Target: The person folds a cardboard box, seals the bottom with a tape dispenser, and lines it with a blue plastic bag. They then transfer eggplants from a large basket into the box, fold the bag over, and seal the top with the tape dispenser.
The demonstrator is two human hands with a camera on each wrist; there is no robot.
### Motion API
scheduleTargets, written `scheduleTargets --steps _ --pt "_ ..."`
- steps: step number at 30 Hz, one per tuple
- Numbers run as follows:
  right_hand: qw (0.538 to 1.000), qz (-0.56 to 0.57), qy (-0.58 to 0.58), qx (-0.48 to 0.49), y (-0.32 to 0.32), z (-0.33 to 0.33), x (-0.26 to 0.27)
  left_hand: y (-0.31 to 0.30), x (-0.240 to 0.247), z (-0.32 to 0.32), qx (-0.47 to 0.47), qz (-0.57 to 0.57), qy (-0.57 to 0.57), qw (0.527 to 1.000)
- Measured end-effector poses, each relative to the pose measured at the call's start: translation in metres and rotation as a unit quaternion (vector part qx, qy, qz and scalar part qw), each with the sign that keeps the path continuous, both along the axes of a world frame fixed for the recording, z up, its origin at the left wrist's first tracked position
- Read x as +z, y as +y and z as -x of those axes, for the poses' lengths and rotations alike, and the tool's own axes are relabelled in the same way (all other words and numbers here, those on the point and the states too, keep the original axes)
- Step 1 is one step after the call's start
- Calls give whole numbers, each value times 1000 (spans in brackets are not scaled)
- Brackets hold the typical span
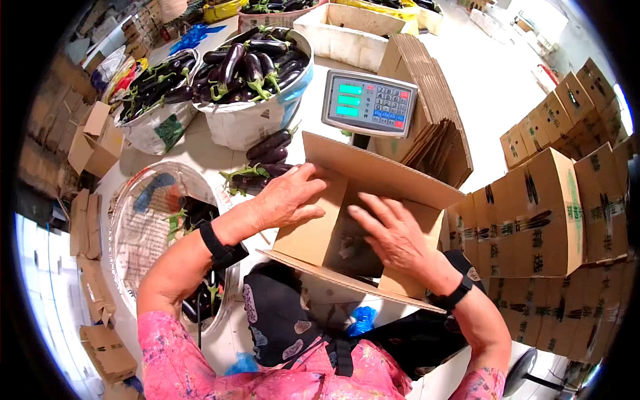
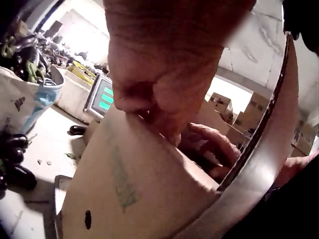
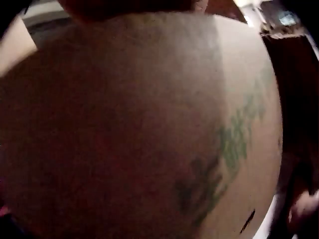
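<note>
A cardboard box (image 1: 383,167) stands before the person with its two long flaps raised, one at the far side and one at the near side. My left hand (image 1: 288,199) rests on the short left flap (image 1: 303,227), fingers loosely bent and pointing inward. Over the opening on the right lies my right hand (image 1: 399,239), its fingers spread and reaching past the short right flap. In the left wrist view the left hand (image 2: 159,74) comes over the top edge of the box end (image 2: 134,184). Green print on the cardboard (image 3: 149,114) fills the right wrist view.
Behind the box stand a digital scale display (image 1: 370,103) and stacked flat cartons (image 1: 427,100). Eggplants (image 1: 270,148) lie on the floor by full sacks (image 1: 233,123). A basket (image 1: 130,227) is at the left, printed cartons (image 1: 527,213) at the right.
</note>
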State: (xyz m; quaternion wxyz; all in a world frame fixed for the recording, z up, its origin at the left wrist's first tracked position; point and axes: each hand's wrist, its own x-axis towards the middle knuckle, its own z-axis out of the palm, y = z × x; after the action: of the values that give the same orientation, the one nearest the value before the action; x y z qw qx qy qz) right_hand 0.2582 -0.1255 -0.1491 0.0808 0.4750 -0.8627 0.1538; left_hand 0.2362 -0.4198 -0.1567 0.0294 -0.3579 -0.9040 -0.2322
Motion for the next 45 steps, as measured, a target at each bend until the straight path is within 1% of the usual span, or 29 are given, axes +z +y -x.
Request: scheduleTargets --steps 3,5,6,8,9,10,12,14,15,18,19,20,22,23,24,26,27,28,30,31,32,33,35,37,40,41,42,44,45 --pt "994 -56 -36 84 -28 12 -18 -6 3 -2 -30 -62 -14 998" --pt "991 -81 -65 85 -31 12 -28 -17 16 -13 26 -131 -200 971" --pt "991 -79 -59 87 -28 14 -31 -20 24 -20 53 -167 -289 941" --pt "992 -76 -52 90 -26 13 -37 -20 34 -47 56 -371 -391 841" --pt "991 -59 -67 97 -26 14 -37 -13 39 -61 39 -415 -382 825" --pt "991 -58 -73 97 -26 13 -37 -9 43 -71 31 -387 -347 854" --pt "990 -60 -76 103 -26 16 -35 9 55 -76 78 -282 -248 923" --pt "989 -22 -77 126 -26 20 -39 13 44 -57 165 -284 -133 935" --pt "988 -4 -76 136 -24 22 -40 18 41 -50 188 -277 -132 933" --pt "981 56 135 126 4 40 -14 23 16 -25 250 -267 -111 924" --pt "972 70 215 70 17 46 4 21 2 -18 271 -266 -102 919" --pt "953 83 291 11 29 51 24 18 -13 -13 290 -260 -130 912" --pt "951 60 292 -87 42 59 56 19 -30 -2 317 -248 -189 896" --pt "969 30 209 -132 41 55 69 22 -32 -1 300 -263 -154 904" --pt "969 19 190 -159 39 60 58 25 -34 -2 307 -257 -163 902" --pt "981 -8 62 -185 34 48 47 22 -31 -4 330 -244 -169 896" --pt "977 32 123 -170 29 41 44 23 -28 -5 344 -248 -162 891" --pt "979 23 104 -172 28 31 43 17 -37 -6 334 -294 -157 882" --pt "986 15 74 -151 33 10 38 4 -66 -2 306 -380 -146 860" --pt "988 -3 84 -128 36 -3 24 2 -69 -5 241 -479 -180 825" --pt "990 -20 92 -105 36 -16 9 6 -49 -8 318 -454 -237 798" --pt "991 -28 27 -124 41 -26 1 4 -53 -10 312 -441 -220 813" --pt "991 -30 29 -129 39 -26 1 3 -53 -15 296 -505 -266 766" --pt "990 -38 12 -135 37 -27 2 -2 -44 -8 260 -632 -382 622" --pt "988 -76 6 -133 38 -27 0 -9 -29 3 148 -600 -414 669" --pt "990 -70 -2 -126 37 -27 1 -6 -17 6 134 -556 -428 699" --pt "990 -70 1 -121 37 -26 0 -7 -22 11 145 -503 -424 739" --pt "991 -67 3 -119 36 -26 -2 -11 -31 26 80 -339 -359 866" --pt "991 -62 -11 -115 36 -24 0 -13 -36 28 90 -320 -346 877"
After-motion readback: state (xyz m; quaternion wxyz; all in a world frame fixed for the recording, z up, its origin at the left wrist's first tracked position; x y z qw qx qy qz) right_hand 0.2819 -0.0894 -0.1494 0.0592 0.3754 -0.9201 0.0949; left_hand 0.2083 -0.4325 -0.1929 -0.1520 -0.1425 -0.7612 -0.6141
